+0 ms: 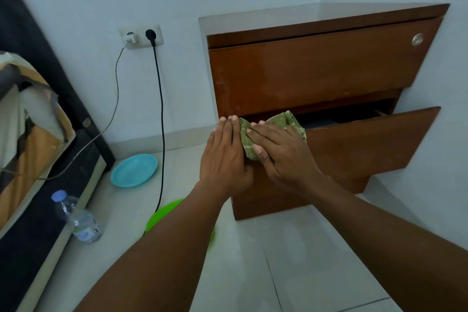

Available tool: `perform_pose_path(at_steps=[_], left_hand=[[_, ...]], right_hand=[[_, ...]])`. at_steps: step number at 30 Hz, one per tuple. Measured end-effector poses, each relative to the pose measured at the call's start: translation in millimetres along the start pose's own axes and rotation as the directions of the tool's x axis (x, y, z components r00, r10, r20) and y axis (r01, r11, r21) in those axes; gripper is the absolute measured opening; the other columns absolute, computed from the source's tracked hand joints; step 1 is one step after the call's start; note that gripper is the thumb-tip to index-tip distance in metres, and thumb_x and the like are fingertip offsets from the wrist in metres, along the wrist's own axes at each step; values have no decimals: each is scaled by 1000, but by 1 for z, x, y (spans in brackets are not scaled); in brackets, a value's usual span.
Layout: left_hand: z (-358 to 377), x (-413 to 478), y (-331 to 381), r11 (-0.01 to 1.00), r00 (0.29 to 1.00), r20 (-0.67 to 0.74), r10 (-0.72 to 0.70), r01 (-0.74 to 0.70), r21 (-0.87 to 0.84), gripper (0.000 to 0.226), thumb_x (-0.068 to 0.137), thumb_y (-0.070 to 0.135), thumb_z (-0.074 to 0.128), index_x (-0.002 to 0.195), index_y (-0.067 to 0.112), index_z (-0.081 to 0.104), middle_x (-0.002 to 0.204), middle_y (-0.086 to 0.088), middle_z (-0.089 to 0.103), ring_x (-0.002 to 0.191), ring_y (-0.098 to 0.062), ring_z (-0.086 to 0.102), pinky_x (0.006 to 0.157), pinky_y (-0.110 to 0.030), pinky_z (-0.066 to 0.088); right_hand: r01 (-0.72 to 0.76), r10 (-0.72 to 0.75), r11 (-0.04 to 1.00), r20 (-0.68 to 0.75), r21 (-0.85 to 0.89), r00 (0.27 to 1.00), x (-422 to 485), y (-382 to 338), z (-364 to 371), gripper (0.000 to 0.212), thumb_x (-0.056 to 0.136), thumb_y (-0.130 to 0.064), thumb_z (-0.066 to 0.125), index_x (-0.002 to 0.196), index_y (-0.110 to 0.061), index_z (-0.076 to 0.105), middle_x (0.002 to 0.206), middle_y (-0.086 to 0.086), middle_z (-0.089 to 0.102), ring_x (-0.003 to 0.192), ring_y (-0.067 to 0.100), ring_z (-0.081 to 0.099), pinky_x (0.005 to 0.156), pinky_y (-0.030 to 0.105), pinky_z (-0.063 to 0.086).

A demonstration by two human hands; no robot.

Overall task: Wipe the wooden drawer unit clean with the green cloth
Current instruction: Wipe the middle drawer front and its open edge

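The wooden drawer unit (316, 71) stands in the room's corner, its lower drawer (367, 144) pulled partly out. The green cloth (291, 120) lies bunched over the top left edge of that drawer front. My right hand (281, 157) presses flat on the cloth, fingers spread over it. Just beside it, my left hand (225, 159) rests flat against the left end of the drawer front, fingers straight and together, touching the cloth's left edge.
A wall socket (141, 36) holds two plugs, whose cables hang to the floor. On the tiles lie a light blue plate (134, 170), a green plate (164, 213) partly behind my left forearm, and a plastic water bottle (78, 220). A bed frame (38, 147) runs along the left.
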State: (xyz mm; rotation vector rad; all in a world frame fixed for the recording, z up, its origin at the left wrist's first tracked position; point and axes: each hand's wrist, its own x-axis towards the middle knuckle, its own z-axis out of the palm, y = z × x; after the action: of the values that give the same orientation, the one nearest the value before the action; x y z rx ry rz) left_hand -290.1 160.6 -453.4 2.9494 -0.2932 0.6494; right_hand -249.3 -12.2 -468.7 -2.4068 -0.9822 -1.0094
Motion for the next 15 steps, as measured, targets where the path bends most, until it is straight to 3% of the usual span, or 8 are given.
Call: perform_pose_path(at_steps=[5,15], left_hand=[[-1,1,-2,998,999,27,47,-48,28,95,87,51,39,159,5,-3,168,-14,-5,155,-25,-12,127,-43,3],[-3,27,30,979,976,123,179,-189,73,89,96,71,9,160,10,-1,169,-9,-1,155,-20,-8,127,-40,0]], right_hand=[[41,-41,998,13,-45,999,-4,7,-1,44,106,-38,41,143,-19,54,146,3,56,137,21,50,101,45,44],[-72,73,990,1,-122,997,-25,58,-28,41,106,-34,40,138,-17,58,141,5,60,130,24,55,94,42,46]])
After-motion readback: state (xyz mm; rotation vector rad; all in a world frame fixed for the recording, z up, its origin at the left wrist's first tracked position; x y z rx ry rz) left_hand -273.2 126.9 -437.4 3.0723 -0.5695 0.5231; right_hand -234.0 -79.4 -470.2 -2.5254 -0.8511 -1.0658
